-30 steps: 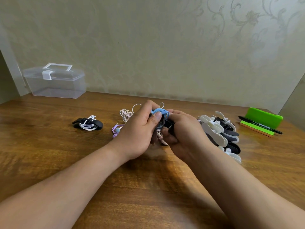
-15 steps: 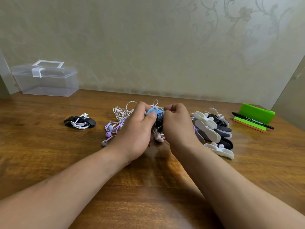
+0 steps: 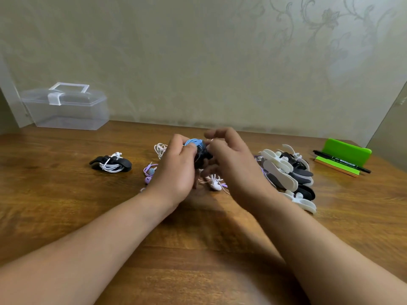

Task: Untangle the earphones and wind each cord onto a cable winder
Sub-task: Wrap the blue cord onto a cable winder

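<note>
Left hand (image 3: 176, 172): curled round the black cable winder (image 3: 201, 156), with my thumb pressing the blue cord (image 3: 193, 143) wound over its top. I held it just above the table (image 3: 66, 216), about midway between the left and right edges.
Right hand (image 3: 233, 166): close against the winder's right side, fingers half curled, raised and blurred. I could not tell whether it pinched the cord's loose end or held nothing.
White earbuds (image 3: 214, 183): lay on the wood beneath my hands, thin leads trailing.
Purple earphones (image 3: 148, 172): loose, just left of my left hand.
How it handled, as I judged: the cord was light, limp and springy, so its turns would slacken unless my thumb stayed on them. The winder looked soft and bendable, so I thought it best gripped across its body and not by its flaps. The cord seemed best taken near the free end, never tugged at the buds.
Finished winder (image 3: 111, 165): black, wrapped in white cord, lying toward the left edge.
Spare winders (image 3: 286, 172): a black and white heap just right of my right hand.
Pale pink tangle (image 3: 160, 148): behind my left hand, toward the far edge.
Black marker (image 3: 341, 161): lay on a sticky-note pad (image 3: 337, 169) before a green stand (image 3: 345, 150), near the far right corner.
Clear plastic box (image 3: 66, 106): shut, at the far left corner.
</note>
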`<action>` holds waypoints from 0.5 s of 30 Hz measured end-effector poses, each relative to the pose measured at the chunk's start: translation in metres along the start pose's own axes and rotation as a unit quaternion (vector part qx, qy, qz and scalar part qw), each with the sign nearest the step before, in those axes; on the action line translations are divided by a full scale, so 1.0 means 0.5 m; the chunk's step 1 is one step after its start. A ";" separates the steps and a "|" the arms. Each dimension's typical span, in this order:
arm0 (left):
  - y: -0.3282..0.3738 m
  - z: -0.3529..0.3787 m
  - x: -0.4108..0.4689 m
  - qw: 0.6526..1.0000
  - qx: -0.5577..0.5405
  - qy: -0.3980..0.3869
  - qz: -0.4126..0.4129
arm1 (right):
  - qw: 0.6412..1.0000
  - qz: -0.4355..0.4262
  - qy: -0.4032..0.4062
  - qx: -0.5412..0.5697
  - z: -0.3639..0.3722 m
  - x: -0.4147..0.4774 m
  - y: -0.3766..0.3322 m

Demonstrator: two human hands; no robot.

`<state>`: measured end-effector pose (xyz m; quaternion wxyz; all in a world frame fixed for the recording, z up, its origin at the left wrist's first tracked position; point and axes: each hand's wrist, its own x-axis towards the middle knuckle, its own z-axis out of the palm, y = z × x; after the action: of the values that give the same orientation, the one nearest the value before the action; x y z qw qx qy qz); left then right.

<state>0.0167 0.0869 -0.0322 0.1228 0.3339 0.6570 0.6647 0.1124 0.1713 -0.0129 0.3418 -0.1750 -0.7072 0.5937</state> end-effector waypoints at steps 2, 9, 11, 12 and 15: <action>-0.004 -0.009 0.007 0.998 -0.052 -0.022 -0.042 | 0.995 -0.052 -0.076 -0.039 -0.016 -0.003 -0.004; -0.003 -0.023 0.012 0.994 -0.085 -0.039 -0.053 | 0.977 -0.090 -0.180 -0.064 -0.039 0.003 0.005; -0.001 -0.026 0.010 0.991 -0.109 -0.069 -0.045 | 0.981 -0.086 -0.171 -0.032 -0.048 0.008 0.008; 0.003 -0.027 0.010 0.989 -0.118 -0.085 -0.037 | 0.983 -0.080 -0.162 -0.023 -0.052 0.011 0.008; 0.012 -0.027 0.008 0.985 -0.126 -0.113 -0.014 | 0.986 -0.048 -0.158 -0.005 -0.071 0.025 0.018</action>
<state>0.0072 0.0778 -0.0243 0.2465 0.3795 0.5542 0.6986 0.1267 0.2069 -0.0157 0.2525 -0.0466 -0.7627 0.5936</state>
